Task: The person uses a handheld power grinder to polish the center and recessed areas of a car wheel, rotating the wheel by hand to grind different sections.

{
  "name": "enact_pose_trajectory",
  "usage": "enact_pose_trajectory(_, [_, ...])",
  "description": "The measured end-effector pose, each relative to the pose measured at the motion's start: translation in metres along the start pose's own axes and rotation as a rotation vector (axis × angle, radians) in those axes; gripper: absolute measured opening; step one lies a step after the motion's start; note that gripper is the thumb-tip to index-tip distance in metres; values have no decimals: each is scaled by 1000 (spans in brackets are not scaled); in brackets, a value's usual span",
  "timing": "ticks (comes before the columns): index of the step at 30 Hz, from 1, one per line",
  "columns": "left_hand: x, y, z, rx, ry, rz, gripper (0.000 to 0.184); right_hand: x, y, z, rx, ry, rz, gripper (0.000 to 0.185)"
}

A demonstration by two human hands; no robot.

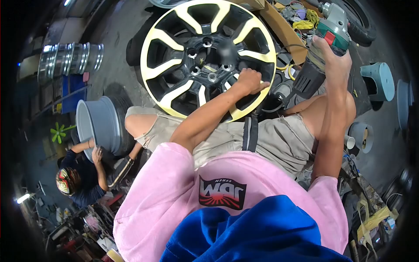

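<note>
A multi-spoke alloy wheel (157, 71) lies before me, with black recesses and pale yellow spoke faces and rim edge. My left hand (251, 82) is closed on it at the lower right spoke, the thumb lying toward the rim edge. What the fingertips press is hidden. In my right hand (337, 61) is an angle grinder (315, 65), raised right of the wheel. Its green and silver head points up and its dark vented body hangs down. Whether it is running I cannot tell. My knees flank the wheel's near side.
At left, another person (83, 174) has both hands at a grey wheel (97, 124) with a tire behind. Several shiny rims (70, 59) stand beyond. A cardboard box (288, 37) of clutter sits upper right, near a light-blue stool (379, 81) and a tire (360, 24).
</note>
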State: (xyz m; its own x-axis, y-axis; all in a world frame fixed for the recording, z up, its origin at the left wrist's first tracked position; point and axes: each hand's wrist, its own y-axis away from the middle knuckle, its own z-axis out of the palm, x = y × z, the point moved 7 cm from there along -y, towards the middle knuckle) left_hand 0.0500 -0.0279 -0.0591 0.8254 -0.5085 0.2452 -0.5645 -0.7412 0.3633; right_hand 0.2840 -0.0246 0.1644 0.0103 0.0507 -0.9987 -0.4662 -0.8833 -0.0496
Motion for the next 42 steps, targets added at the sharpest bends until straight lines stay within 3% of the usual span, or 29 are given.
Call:
enact_pose_trajectory(3, [6, 15, -4, 27, 13, 21, 63, 3, 1, 11, -66, 112, -3, 44])
enact_pose_trajectory(5, [9, 34, -18, 260, 74, 218, 54, 1, 7, 24, -83, 87, -35, 44])
enact_pose_trajectory(6, [12, 51, -44, 252, 217, 206, 43, -1, 9, 29, -86, 60, -58, 43])
enact_pose_trajectory(8, [-12, 94, -114, 333, 430, 148, 39, 0, 9, 34, -114, 82, -48, 43])
enact_pose_trajectory(11, [-106, 179, -214, 542, 369, -279, 35, 3, 7, 40, -137, 76, -51, 47])
enact_pose_trajectory(12, [-147, 211, -227, 758, 324, -474, 36, 2, 5, 41, -135, 50, -68, 52])
enact_pose_trajectory(13, [-183, 242, -242, 797, 97, -589, 42, 4, 3, 42, -137, 44, -64, 52])
enact_pose_trajectory(15, [-233, 283, -233, 785, -60, -698, 51, 7, -2, 45, -153, 86, -48, 50])
enact_pose_trajectory(16, [-259, 289, -209, 667, 91, -689, 56, 8, -3, 47, -153, 87, -44, 50])
enact_pose_trajectory(17, [-277, 288, -182, 548, 243, -676, 62, 10, -5, 51, -174, 53, -13, 49])
enact_pose_trajectory(19, [-283, 282, -137, 576, 556, -719, 79, 13, -9, 58, -195, 32, 17, 48])
enact_pose_trajectory(20, [-282, 282, -127, 626, 500, -774, 88, 15, -11, 61, -197, 41, 26, 47])
enact_pose_trajectory(25, [-280, 274, -138, 693, 466, -794, 86, 8, -5, 76, -194, 97, -13, 47])
enact_pose_trajectory(28, [-278, 247, -161, 852, 412, -623, 82, 10, -6, 71, -194, 123, -50, 47])
enact_pose_trajectory(32, [-296, 192, -203, 835, 418, -540, 79, 15, -6, 73, -232, 172, -41, 47])
enact_pose_trajectory(34, [-342, 162, -205, 837, 424, -575, 78, 18, -4, 73, -267, 227, -44, 47])
enact_pose_trajectory(36, [-380, 138, -204, 858, 374, -580, 61, 31, -3, 72, -341, 324, -38, 48])
enact_pose_trajectory(38, [-377, 128, -210, 917, 310, -569, 52, 38, -2, 80, -422, 405, -81, 49])
enact_pose_trajectory(40, [-357, 136, -212, 923, 200, -625, 63, 38, 9, 98, -503, 456, -90, 50])
enact_pose_trajectory(42, [-317, 155, -230, 863, 362, -697, 63, 51, 13, 116, -572, 447, -37, 51])
